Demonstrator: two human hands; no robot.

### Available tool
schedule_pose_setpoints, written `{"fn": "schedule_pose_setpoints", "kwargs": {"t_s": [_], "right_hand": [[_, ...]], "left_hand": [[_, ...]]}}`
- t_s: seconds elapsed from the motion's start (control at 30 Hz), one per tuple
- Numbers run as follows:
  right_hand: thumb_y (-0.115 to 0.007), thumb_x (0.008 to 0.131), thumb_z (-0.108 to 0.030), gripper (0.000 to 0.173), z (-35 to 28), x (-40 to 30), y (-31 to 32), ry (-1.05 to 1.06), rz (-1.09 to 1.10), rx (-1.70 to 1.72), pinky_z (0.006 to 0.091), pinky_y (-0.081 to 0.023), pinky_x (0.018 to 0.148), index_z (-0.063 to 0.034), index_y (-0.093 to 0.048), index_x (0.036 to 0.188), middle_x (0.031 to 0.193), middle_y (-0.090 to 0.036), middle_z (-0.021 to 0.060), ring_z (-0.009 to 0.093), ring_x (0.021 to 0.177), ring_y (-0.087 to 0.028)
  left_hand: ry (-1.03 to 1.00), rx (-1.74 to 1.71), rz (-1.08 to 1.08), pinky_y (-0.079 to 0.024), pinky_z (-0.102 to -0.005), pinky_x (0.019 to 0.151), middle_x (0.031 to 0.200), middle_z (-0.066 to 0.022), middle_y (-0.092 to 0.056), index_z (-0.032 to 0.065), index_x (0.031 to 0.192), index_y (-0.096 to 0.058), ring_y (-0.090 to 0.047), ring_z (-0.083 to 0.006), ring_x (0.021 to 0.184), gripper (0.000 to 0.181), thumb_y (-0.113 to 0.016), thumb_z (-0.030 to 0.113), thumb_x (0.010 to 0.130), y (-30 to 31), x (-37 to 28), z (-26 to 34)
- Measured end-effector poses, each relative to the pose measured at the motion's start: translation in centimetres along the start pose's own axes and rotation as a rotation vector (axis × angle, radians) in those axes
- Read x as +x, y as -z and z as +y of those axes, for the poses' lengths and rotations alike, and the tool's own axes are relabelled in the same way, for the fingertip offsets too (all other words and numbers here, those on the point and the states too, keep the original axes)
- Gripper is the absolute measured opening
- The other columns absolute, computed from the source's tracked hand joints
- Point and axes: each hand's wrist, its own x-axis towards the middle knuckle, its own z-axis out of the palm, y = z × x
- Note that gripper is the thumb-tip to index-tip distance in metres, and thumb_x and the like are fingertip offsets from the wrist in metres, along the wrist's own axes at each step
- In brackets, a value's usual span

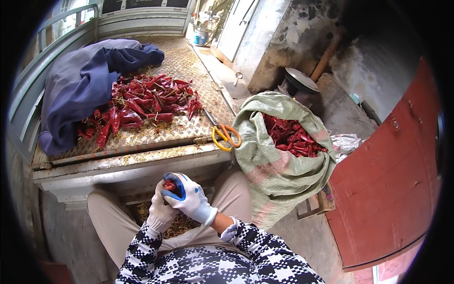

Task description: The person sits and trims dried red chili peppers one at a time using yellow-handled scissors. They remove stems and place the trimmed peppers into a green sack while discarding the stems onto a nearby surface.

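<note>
Both gloved hands meet above my lap around a dried red chili pepper (170, 185), most of which the fingers hide. My left hand (160, 209), in an off-white knit glove, grips it from the left. Over it from the right closes my right hand (189, 195), in a white glove with a blue coated palm. Ahead, a heap of dried red chilies (149, 99) lies on the metal truck bed (184, 131). Scissors with yellow and orange handles (227, 136) rest at the bed's near right corner. Chilies (292, 136) also fill the top of a green woven sack (280, 177) to my right.
A blue-purple cloth (88, 78) covers the left of the heap. Between my knees lie stems and plant scraps (181, 225). A red metal panel (386, 177) rises at the right. Behind the sack stand a stove-like object with a round lid (301, 80) and a wooden crate (315, 202).
</note>
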Motion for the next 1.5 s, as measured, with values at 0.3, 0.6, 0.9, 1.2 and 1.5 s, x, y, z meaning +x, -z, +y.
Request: {"fn": "schedule_pose_setpoints", "kwargs": {"t_s": [0.3,0.6,0.9,1.2,1.5], "right_hand": [[-0.073,0.076,-0.022,0.043,0.1,0.3,4.2,0.143,0.015,-0.123,0.036,-0.053,0.076,0.0004,-0.059,0.11,0.099,-0.065,0.0187,0.028,0.085,-0.067],[-0.07,0.075,-0.04,0.056,2.4,3.9,28.1,-0.134,0.406,-1.232,0.0414,-0.05,0.083,-0.0038,-0.058,0.116,0.113,-0.061,0.0228,0.036,0.096,-0.063],[-0.067,0.081,-0.036,0.045,2.7,14.2,11.2,0.049,0.009,-0.787,0.0392,-0.05,0.082,-0.008,-0.059,0.116,0.107,-0.061,0.0166,0.03,0.094,-0.062],[-0.069,0.079,-0.038,0.054,6.6,21.7,2.9,-0.082,-0.158,-0.898,0.0414,-0.048,0.089,-0.0076,-0.055,0.122,0.114,-0.061,0.016,0.031,0.105,-0.06],[-0.068,0.076,-0.03,0.036,-2.1,15.6,8.7,-0.068,-0.337,-0.998,0.0418,-0.051,0.078,-0.0057,-0.06,0.1,0.089,-0.068,0.0172,0.033,0.085,-0.066]], "left_hand": [[-0.331,-0.157,-0.114,-0.045,-0.0353,0.099,0.133,-0.0181,-0.047,0.0099,0.149,-0.013,-0.053,-0.0247,0.118,0.094,-0.071,0.0,0.076,-1.6,1.1,0.1],[0.242,-0.766,-0.433,-0.051,-0.0298,0.084,0.116,-0.0138,-0.055,0.0068,0.148,-0.018,-0.059,-0.0194,0.1,0.083,-0.065,-0.002,0.08,-0.3,1.0,0.3],[0.31,-0.892,-0.336,-0.055,-0.0303,0.076,0.113,-0.0165,-0.057,0.0025,0.142,-0.028,-0.063,-0.0235,0.096,0.069,-0.064,0.002,0.083,0.5,1.9,-1.9],[0.335,-0.987,-0.277,-0.057,-0.0311,0.074,0.107,-0.0136,-0.062,0.0027,0.134,-0.04,-0.066,-0.0235,0.091,0.054,-0.063,0.002,0.085,1.9,2.0,-4.1],[0.107,-0.792,-0.098,-0.049,-0.031,0.091,0.117,-0.0096,-0.056,0.0026,0.139,-0.035,-0.055,-0.016,0.11,0.07,-0.07,0.001,0.079,2.6,1.9,-3.0]]}}
